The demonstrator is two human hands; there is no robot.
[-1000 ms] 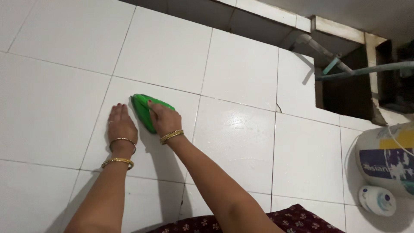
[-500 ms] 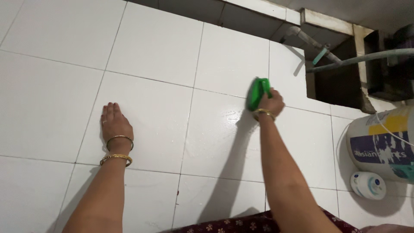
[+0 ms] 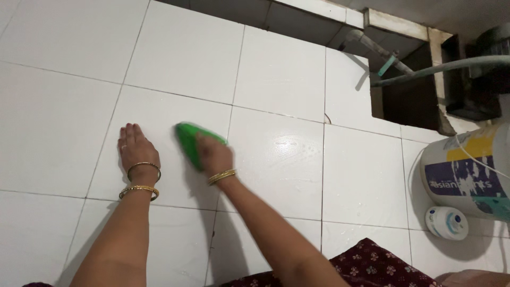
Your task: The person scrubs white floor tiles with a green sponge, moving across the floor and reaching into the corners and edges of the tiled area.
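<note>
My right hand [image 3: 215, 154] grips a green scrubbing brush [image 3: 187, 140] and presses it on the wet white tiled floor [image 3: 276, 175]; the brush and hand are motion-blurred. My left hand [image 3: 134, 148] lies flat on the tile just left of the brush, palm down, fingers together and pointing away from me. Both wrists carry gold bangles. The two hands are a short gap apart on the same tile.
A large white bucket [image 3: 467, 178] with blue and yellow label stands at the right, a small white round container [image 3: 447, 222] beside it. A dark recess [image 3: 411, 98] with grey pipes [image 3: 425, 68] opens at the upper right. Dark patterned cloth [image 3: 366, 266] shows at the bottom.
My right hand swept the brush right to the far tile near the recess, then back left beside my left hand. The left hand stayed flat in place.
</note>
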